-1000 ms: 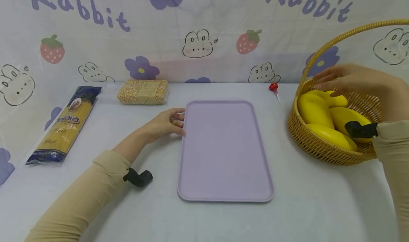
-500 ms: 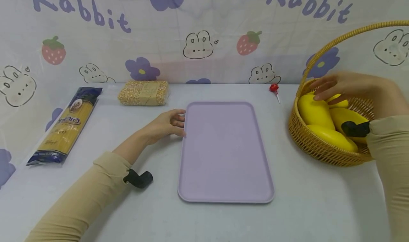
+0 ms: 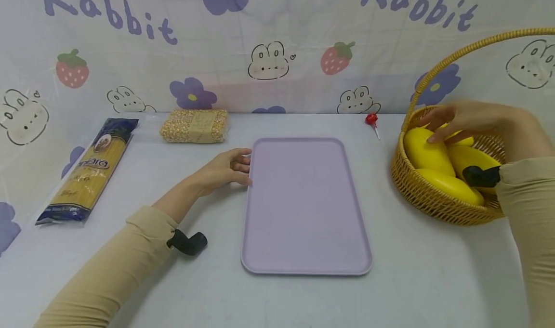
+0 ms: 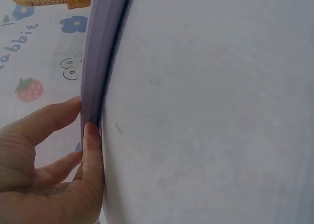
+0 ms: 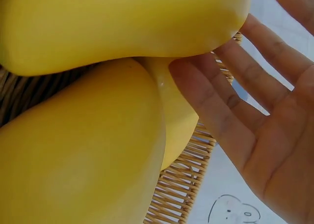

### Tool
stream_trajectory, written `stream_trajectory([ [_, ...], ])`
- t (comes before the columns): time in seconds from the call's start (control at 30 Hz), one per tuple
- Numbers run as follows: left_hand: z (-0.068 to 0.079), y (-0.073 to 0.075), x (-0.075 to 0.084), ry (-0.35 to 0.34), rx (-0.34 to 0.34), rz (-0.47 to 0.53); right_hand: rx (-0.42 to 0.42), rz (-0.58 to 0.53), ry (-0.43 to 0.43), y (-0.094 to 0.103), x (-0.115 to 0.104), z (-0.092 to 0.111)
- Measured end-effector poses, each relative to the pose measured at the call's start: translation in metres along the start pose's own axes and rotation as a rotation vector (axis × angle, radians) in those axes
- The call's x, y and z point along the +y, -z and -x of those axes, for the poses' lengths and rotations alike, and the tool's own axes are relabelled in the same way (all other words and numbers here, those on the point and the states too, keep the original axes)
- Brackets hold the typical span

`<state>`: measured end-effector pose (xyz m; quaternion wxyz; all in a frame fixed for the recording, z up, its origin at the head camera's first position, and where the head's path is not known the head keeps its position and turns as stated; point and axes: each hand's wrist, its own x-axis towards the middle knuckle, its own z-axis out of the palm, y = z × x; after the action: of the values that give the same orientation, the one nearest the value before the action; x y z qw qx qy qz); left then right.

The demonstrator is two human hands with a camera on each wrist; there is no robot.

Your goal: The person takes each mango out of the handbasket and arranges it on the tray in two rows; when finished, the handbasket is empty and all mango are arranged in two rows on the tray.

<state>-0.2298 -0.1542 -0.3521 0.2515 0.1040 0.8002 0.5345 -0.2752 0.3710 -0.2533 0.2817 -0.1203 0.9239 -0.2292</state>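
Note:
A pale purple tray (image 3: 305, 207) lies flat on the white table. My left hand (image 3: 223, 170) is at its left side, and in the left wrist view its fingertips touch the outer rim (image 4: 95, 62). At the right stands a wicker basket (image 3: 416, 200) holding several smooth yellow fruits (image 3: 451, 187) of mango-like shape. My right hand (image 3: 470, 121) reaches in over them from behind the handle. In the right wrist view, its fairly straight fingers (image 5: 216, 116) lie along the end of one long yellow fruit (image 5: 122, 22), with the thumb apart. Part of the basket's inside is hidden by the arm.
A pack of spaghetti (image 3: 88, 171) lies at the left. Behind the tray are a bag of popcorn kernels (image 3: 193, 125) and a red lollipop (image 3: 371, 120). The basket's tall handle (image 3: 468, 51) arches over the right side. A printed curtain (image 3: 269, 29) closes off the back.
My right hand has come down and slightly left, onto the yellow fruits in the basket. The left hand stays at the tray's edge.

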Motion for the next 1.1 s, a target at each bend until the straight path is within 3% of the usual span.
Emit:
stream_trajectory([
  [0.37,-0.0008,-0.0008,-0.0010,-0.007,0.000,-0.010,-0.082,0.021,0.044,-0.0020,0.0080,-0.0011],
  [0.87,-0.0001,0.0001,-0.0006,-0.007,0.004,-0.036,-0.207,0.069,-0.048,-0.0048,0.0047,-0.0005],
  [1.1,-0.0008,0.0003,-0.0010,-0.009,0.004,-0.041,-0.213,0.092,-0.038,-0.0046,0.0043,0.0007],
])
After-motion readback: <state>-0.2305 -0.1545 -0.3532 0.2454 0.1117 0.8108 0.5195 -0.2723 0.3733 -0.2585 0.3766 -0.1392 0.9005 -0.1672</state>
